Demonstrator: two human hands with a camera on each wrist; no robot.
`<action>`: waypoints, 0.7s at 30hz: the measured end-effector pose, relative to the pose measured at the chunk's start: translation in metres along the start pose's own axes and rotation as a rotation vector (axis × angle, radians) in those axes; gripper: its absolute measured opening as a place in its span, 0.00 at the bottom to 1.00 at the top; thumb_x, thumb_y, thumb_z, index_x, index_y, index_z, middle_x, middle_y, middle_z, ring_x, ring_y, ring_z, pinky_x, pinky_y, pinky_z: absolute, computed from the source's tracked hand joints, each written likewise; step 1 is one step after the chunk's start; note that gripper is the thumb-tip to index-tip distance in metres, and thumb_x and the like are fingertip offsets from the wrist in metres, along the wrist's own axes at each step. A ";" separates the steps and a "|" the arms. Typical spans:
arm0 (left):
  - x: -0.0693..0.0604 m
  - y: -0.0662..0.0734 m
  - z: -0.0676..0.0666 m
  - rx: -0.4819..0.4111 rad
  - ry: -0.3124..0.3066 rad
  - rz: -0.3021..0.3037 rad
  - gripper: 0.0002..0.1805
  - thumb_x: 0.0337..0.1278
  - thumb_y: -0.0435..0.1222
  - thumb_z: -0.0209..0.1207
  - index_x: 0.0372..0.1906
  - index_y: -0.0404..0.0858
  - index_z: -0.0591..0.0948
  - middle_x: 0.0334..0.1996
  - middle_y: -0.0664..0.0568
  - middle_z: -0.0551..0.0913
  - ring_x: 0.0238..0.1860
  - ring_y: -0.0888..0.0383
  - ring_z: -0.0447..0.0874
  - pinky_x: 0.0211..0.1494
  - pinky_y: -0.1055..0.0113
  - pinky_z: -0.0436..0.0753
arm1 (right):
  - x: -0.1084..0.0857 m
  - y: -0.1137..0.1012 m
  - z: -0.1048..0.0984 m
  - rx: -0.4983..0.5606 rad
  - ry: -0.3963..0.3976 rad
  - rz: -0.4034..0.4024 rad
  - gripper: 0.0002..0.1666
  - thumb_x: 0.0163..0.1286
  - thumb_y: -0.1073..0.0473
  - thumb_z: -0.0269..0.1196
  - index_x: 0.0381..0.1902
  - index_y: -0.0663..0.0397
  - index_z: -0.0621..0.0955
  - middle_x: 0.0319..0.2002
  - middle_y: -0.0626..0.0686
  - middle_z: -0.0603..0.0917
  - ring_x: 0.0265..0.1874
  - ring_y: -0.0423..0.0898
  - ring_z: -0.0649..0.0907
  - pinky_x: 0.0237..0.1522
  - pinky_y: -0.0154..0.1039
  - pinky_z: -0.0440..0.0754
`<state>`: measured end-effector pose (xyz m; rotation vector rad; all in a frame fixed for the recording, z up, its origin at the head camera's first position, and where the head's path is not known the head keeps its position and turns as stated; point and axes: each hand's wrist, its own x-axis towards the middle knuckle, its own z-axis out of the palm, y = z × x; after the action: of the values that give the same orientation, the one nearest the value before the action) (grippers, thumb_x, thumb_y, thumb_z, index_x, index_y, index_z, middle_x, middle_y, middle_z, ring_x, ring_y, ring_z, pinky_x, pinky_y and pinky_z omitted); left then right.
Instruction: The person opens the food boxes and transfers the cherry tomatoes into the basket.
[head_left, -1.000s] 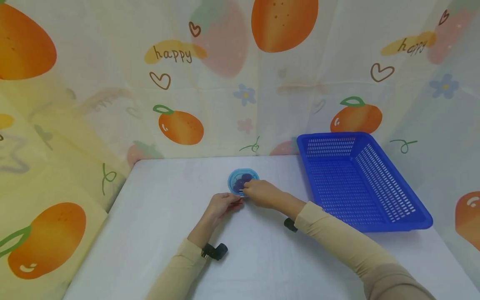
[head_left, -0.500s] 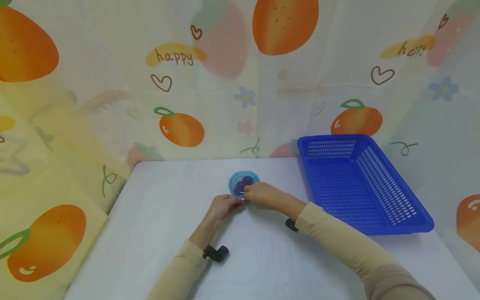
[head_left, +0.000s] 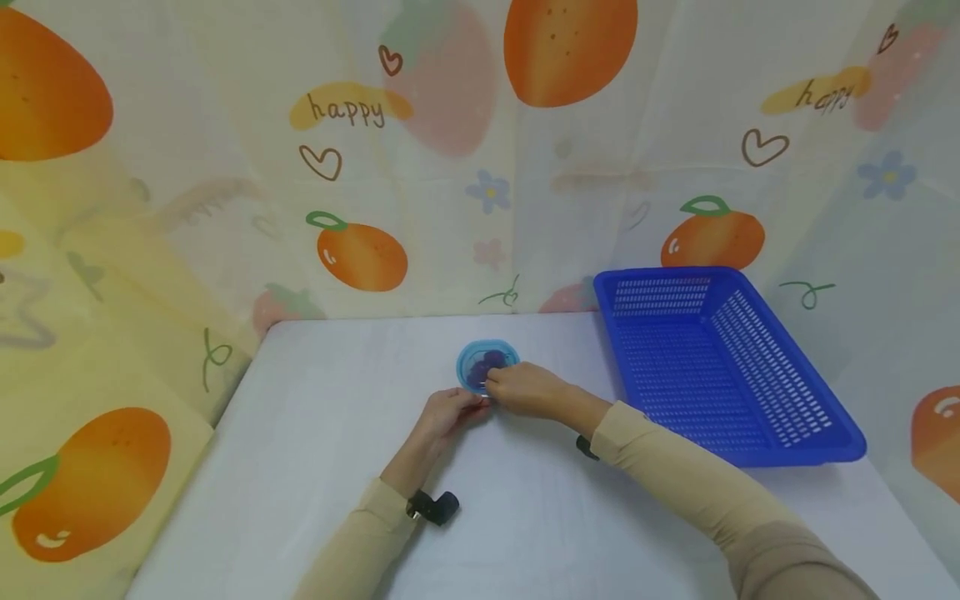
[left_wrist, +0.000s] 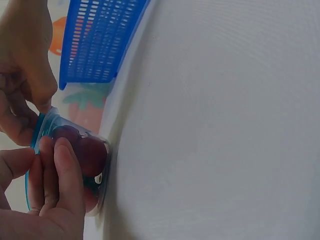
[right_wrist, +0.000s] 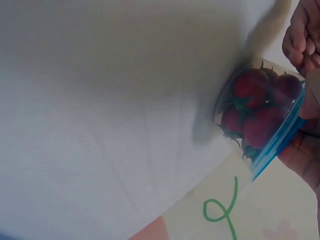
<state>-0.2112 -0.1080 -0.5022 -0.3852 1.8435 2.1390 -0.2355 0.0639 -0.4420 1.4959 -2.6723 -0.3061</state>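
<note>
A small clear plastic tub [head_left: 462,367] with a blue rim stands on the white table, towards its back edge. Inside are several red cherry tomatoes [right_wrist: 251,86] with green stems. My left hand [head_left: 446,411] pinches the near side of the blue edge, thumb on top and fingers under it against the tub's wall, as the left wrist view shows. From the right, my right hand [head_left: 523,387] pinches the same edge close beside the left fingertips. Whether the blue edge belongs to a separate lid, I cannot tell. Part of the tub is hidden behind the fingers.
A big blue slotted basket [head_left: 637,367] stands right of the tub, beyond the right forearm. Behind the table hangs a fruit-print cloth [head_left: 435,192]. The white tabletop [head_left: 315,417] extends around both arms.
Both hands stay at the tub's blue edge. Finger positions shift only very slightly, and the tub remains in place.
</note>
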 end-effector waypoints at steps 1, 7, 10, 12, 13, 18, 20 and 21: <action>0.000 0.000 0.000 -0.003 0.000 0.001 0.04 0.58 0.25 0.55 0.36 0.28 0.80 0.30 0.48 0.87 0.35 0.60 0.87 0.49 0.65 0.86 | 0.000 0.000 0.001 -0.012 0.012 -0.003 0.09 0.72 0.62 0.56 0.45 0.55 0.82 0.37 0.50 0.83 0.32 0.43 0.84 0.37 0.33 0.85; 0.001 -0.001 0.001 -0.019 0.003 -0.013 0.06 0.58 0.26 0.56 0.38 0.27 0.80 0.32 0.48 0.87 0.37 0.59 0.87 0.49 0.67 0.86 | -0.002 0.000 0.004 -0.048 0.046 -0.016 0.09 0.72 0.62 0.56 0.45 0.54 0.82 0.36 0.49 0.82 0.31 0.42 0.82 0.34 0.33 0.84; 0.001 -0.003 0.001 -0.036 0.006 -0.029 0.06 0.58 0.25 0.55 0.39 0.27 0.80 0.33 0.47 0.87 0.37 0.59 0.87 0.49 0.67 0.86 | -0.002 -0.001 0.004 -0.048 0.044 -0.026 0.09 0.72 0.61 0.55 0.44 0.55 0.82 0.35 0.49 0.81 0.29 0.41 0.81 0.33 0.31 0.84; 0.001 -0.004 0.002 -0.060 0.008 -0.033 0.05 0.58 0.25 0.55 0.38 0.27 0.79 0.35 0.46 0.86 0.38 0.59 0.87 0.49 0.67 0.86 | -0.001 -0.002 0.004 -0.058 0.050 -0.033 0.09 0.72 0.61 0.55 0.43 0.55 0.82 0.33 0.49 0.81 0.27 0.41 0.80 0.31 0.31 0.83; 0.001 -0.004 0.002 -0.071 0.011 -0.036 0.05 0.58 0.25 0.54 0.38 0.27 0.78 0.36 0.46 0.85 0.38 0.58 0.87 0.49 0.67 0.86 | 0.000 -0.002 0.004 -0.068 0.055 -0.037 0.09 0.72 0.61 0.56 0.42 0.55 0.82 0.32 0.49 0.81 0.27 0.40 0.79 0.30 0.31 0.82; 0.000 -0.003 0.004 -0.094 0.032 -0.038 0.05 0.58 0.27 0.54 0.38 0.30 0.77 0.40 0.45 0.82 0.39 0.59 0.86 0.49 0.68 0.86 | 0.003 -0.004 0.001 -0.082 0.051 -0.036 0.07 0.71 0.61 0.57 0.38 0.55 0.82 0.30 0.49 0.80 0.24 0.40 0.77 0.28 0.31 0.80; 0.001 -0.003 0.005 -0.106 0.035 -0.039 0.05 0.58 0.27 0.54 0.37 0.31 0.78 0.40 0.46 0.82 0.38 0.59 0.86 0.48 0.68 0.86 | 0.005 -0.004 0.000 -0.069 0.025 -0.026 0.07 0.72 0.61 0.57 0.39 0.55 0.82 0.31 0.49 0.80 0.25 0.41 0.77 0.29 0.31 0.80; 0.001 -0.004 0.005 -0.113 0.032 -0.036 0.04 0.57 0.27 0.54 0.36 0.31 0.78 0.40 0.46 0.82 0.38 0.60 0.86 0.48 0.68 0.86 | 0.005 -0.004 -0.001 -0.061 0.011 -0.021 0.07 0.72 0.61 0.57 0.40 0.56 0.82 0.32 0.49 0.81 0.25 0.41 0.77 0.30 0.31 0.81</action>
<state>-0.2106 -0.1021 -0.5054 -0.4765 1.7237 2.2312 -0.2344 0.0570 -0.4425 1.5045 -2.6158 -0.3754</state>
